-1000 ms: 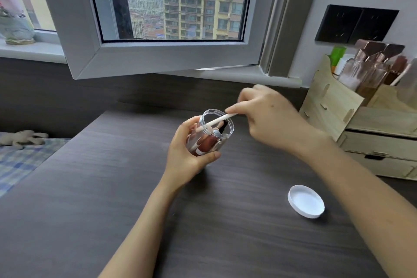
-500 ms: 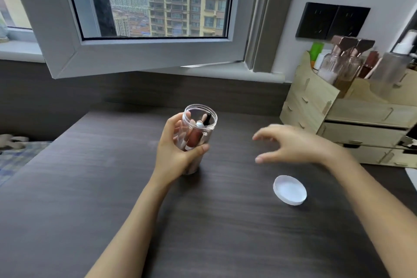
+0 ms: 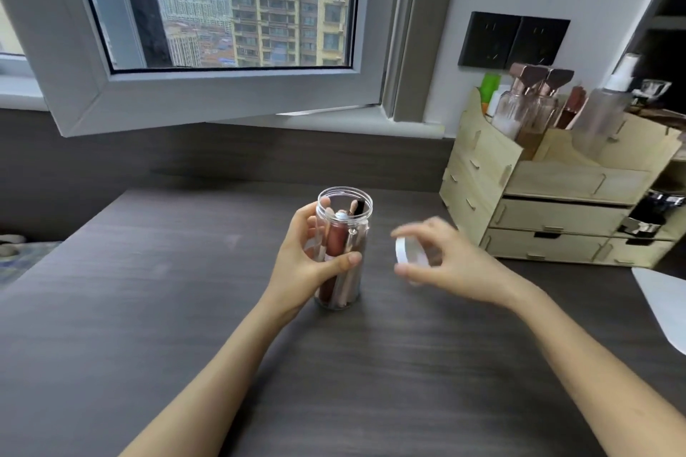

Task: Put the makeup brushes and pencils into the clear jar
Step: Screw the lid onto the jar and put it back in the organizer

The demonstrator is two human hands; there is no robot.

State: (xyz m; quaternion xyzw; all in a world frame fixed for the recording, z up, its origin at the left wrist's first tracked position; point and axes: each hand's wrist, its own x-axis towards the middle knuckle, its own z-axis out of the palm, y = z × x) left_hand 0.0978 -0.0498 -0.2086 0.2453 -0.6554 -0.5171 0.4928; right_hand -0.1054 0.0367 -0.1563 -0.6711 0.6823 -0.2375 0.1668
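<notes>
— What do we have on the dark table [image 3: 148,308]?
— Our left hand [image 3: 308,267] wraps the clear jar [image 3: 343,249], brushes and pencils [image 3: 339,256] upright inside. Our right hand [image 3: 449,260] pinches the white lid [image 3: 408,250] just beside it.

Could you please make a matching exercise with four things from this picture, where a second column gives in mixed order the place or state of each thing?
Things:
1. jar
2. lid
3. brushes
4. organizer

Places or states:
A. stands at the right, against the wall
B. pinched in the right hand, above the desk
C. upright on the desk, open, held by the left hand
D. standing inside the jar

Pairs: 1-C, 2-B, 3-D, 4-A
</notes>
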